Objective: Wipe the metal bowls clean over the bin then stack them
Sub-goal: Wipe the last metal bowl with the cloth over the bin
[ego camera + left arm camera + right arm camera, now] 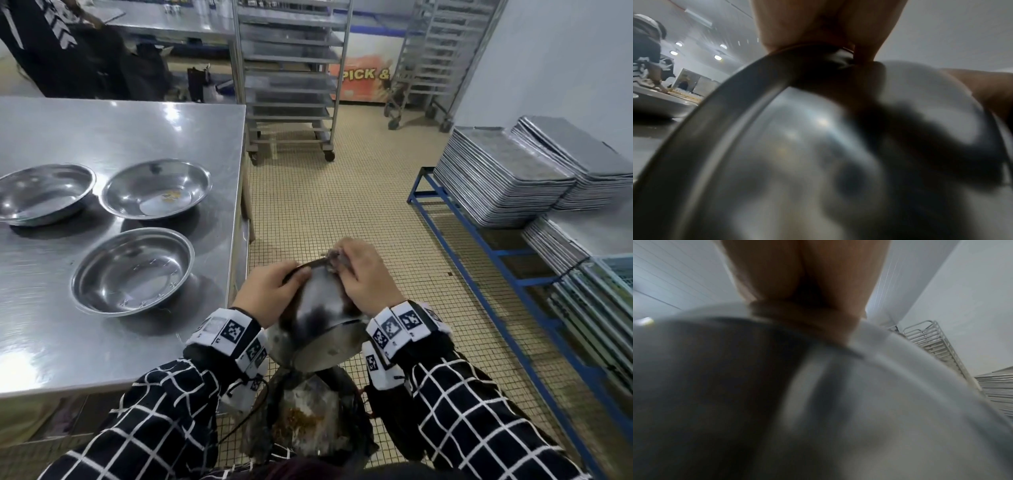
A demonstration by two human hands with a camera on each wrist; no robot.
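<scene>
Steel bowl (318,308) tilted above bin (301,421); three bowls (132,270) on table.

The sleeves (164,407) at the bottom of the frame are black with a white grid of thin lines. The wristbands (233,334) are white with black square marker patterns. The three bowls (133,270) on the left are shiny silver, and the upper right one (156,188) has a yellow-brown smear inside. The desk (68,130) is brushed silver-grey. The floor (359,192) is small cream tiles with dark grout. The rack frame (479,240) at right is blue. The sign (366,77) at the top is orange with yellow letters.
</scene>
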